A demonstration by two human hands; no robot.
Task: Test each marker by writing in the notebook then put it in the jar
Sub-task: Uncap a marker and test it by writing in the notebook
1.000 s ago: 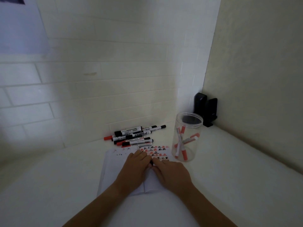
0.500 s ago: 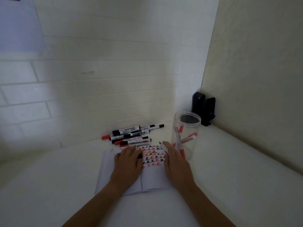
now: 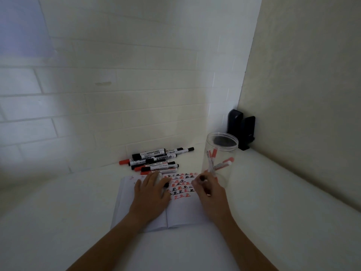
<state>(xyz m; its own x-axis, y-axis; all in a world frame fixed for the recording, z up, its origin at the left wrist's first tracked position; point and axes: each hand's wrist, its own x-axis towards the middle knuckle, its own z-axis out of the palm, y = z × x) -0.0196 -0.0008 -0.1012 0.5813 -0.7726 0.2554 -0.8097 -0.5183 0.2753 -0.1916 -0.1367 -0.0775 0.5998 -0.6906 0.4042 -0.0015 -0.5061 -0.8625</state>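
From the head view, the left hand [image 3: 150,192] wraps a marker [image 3: 161,181] over the notebook [image 3: 175,214]; the right hand's [image 3: 210,192] fingers [image 3: 199,179] pinch something small, probably its cap, near the jar [image 3: 221,157] beside the notebook. Uncapping looks finished; writing comes next.
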